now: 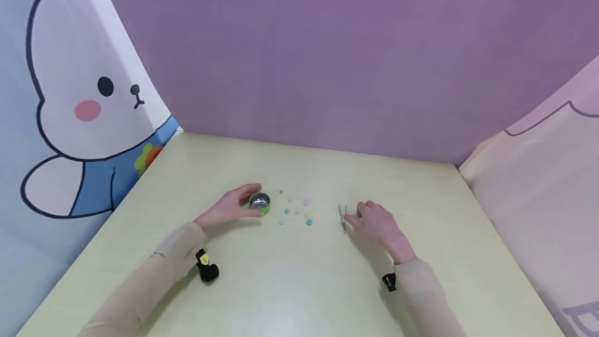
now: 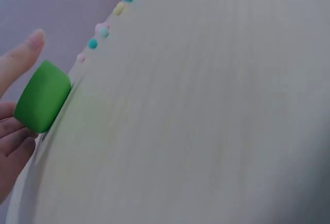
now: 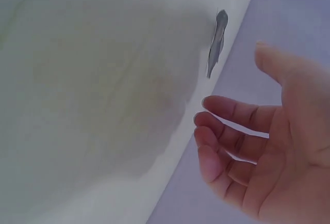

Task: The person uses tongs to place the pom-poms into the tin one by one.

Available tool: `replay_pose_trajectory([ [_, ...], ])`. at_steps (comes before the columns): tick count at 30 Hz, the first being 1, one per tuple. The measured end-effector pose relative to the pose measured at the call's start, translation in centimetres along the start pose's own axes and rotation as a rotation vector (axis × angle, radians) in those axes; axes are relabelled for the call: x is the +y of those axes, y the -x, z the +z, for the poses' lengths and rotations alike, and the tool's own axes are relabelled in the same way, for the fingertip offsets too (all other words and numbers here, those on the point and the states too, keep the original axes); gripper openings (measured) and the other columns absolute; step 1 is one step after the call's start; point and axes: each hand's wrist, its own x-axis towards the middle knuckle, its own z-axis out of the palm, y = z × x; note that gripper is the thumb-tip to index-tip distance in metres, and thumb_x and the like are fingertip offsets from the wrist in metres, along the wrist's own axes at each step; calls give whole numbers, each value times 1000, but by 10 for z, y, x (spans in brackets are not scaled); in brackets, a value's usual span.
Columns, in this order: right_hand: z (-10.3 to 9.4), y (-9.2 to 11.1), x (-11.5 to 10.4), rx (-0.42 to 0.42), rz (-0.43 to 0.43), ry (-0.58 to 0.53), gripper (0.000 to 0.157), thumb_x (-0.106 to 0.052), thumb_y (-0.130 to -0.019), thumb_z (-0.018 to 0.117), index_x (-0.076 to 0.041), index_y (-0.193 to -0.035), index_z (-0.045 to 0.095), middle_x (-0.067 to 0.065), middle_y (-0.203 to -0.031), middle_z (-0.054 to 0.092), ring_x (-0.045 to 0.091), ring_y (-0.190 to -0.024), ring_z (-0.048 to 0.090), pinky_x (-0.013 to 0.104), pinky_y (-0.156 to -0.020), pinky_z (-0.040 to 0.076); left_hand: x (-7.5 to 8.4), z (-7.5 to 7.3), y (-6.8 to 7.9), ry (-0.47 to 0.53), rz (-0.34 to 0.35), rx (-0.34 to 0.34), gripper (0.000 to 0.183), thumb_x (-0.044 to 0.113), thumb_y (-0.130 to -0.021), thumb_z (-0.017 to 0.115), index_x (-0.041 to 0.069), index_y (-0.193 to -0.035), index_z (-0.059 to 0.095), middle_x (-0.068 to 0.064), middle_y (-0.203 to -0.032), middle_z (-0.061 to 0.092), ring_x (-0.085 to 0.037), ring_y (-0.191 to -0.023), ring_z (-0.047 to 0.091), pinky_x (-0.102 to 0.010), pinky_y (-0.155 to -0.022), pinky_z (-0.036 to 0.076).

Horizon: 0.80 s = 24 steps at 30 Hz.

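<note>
A small green tin (image 1: 265, 210) with a shiny metal inside stands upright on the table. My left hand (image 1: 230, 205) curves around its left side, thumb at the near side and fingers at the far side. In the left wrist view, the thumb (image 2: 23, 59) is apart from the green wall (image 2: 44, 97). Metal tweezers (image 3: 217, 43) lie on the table to the right of several small coloured balls (image 1: 309, 222). Beside the tweezers, my right hand (image 1: 376, 225) has its fingers loosely bent and holds nothing; the right wrist view shows a gap between fingertips and tweezers.
The balls, in pink, yellow, blue and purple, lie scattered between the tin and the tweezers. A pale table (image 1: 281, 280) meets a purple backdrop (image 1: 327, 66) behind. Side panels stand left and right, the left one with a cartoon animal (image 1: 84, 113).
</note>
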Motion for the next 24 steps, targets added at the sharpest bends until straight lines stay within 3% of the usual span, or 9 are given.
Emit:
replay_pose_trajectory([
  [6, 2, -6, -8, -35, 21, -16, 41, -43, -98, 57, -7, -79, 53, 4, -72, 52, 17, -66, 46, 26, -58, 39, -7, 8, -8, 19, -6, 29, 94, 33, -76, 85, 8, -152, 35, -14, -157, 40, -35, -144, 41, -47, -119, 35],
  [12, 4, -12, -16, -58, 71, -24, 44, -44, -97, 58, -1, -86, 57, 8, -73, 53, 17, -64, 46, 27, -56, 41, -7, 11, -10, -5, 15, 43, 93, 34, -76, 85, 6, -150, 37, -16, -154, 43, -36, -140, 45, -47, -117, 38],
  [19, 10, -19, -20, -97, 186, -82, 56, -49, -92, 63, -15, -57, 35, -7, -52, 24, 8, -48, 25, 19, -43, 22, -5, 15, -10, -5, 23, 53, 92, 36, -76, 85, 6, -149, 38, -17, -152, 46, -36, -138, 48, -48, -117, 39],
  [24, 14, -23, -23, -89, 179, -103, 60, -44, -92, 66, -17, -51, 32, -8, -48, 21, 6, -46, 21, 19, -43, 21, -3, 18, -8, -2, 11, 73, 89, 33, -77, 85, 7, -149, 40, -17, -150, 48, -35, -137, 50, -48, -117, 39],
])
